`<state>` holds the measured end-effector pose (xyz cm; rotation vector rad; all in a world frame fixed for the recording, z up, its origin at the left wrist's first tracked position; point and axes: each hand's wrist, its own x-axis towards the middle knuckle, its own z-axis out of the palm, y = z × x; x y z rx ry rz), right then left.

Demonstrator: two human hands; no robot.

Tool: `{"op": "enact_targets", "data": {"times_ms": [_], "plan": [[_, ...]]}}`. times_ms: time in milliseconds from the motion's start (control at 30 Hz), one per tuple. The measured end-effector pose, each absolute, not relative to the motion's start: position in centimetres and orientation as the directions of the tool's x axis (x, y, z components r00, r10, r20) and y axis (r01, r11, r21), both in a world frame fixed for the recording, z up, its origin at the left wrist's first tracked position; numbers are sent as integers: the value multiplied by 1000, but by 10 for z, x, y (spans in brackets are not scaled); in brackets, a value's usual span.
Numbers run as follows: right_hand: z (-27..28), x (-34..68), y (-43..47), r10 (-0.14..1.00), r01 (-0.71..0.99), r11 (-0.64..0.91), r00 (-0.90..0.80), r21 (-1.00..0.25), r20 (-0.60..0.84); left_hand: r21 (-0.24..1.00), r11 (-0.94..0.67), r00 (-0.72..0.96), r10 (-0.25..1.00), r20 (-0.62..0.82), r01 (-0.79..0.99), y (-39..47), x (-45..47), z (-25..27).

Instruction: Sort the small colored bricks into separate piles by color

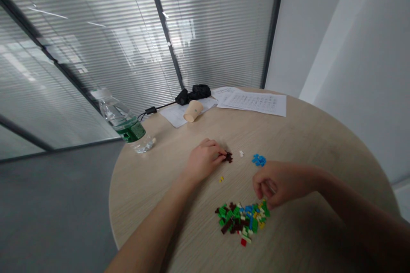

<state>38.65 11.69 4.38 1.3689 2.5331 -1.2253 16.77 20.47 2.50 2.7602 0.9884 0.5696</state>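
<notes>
My left hand point(205, 160) reaches to the small group of dark brown toy bricks point(228, 157), its thumb and fingertips closed around one at the group's left edge. Near the right edge of a mixed pile of toy bricks point(237, 217), my right hand point(283, 179) hangs with curled fingers; what they hold, if anything, is hidden. That pile mixes green, brown, blue, yellow, cream and red pieces. Beyond my right hand lies a group of blue toy bricks point(259, 160). A few white bricks point(241, 153) and yellow bricks point(221, 179) sit between the hands.
On the round wooden table point(144, 204), a clear bottle with a green label point(133, 130) stands at the left edge. A paper cup point(193, 111) lies on its side at the back, by a black bundle point(200, 91) with a cable. Printed sheets point(253, 101) lie at the far edge.
</notes>
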Motion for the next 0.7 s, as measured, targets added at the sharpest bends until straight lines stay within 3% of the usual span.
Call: {"op": "enact_targets", "data": {"times_ms": [700], "plan": [[40, 384, 118, 654, 705, 324, -649, -630, -389, 240, -757, 692, 654, 305, 608, 206, 170, 19]]}}
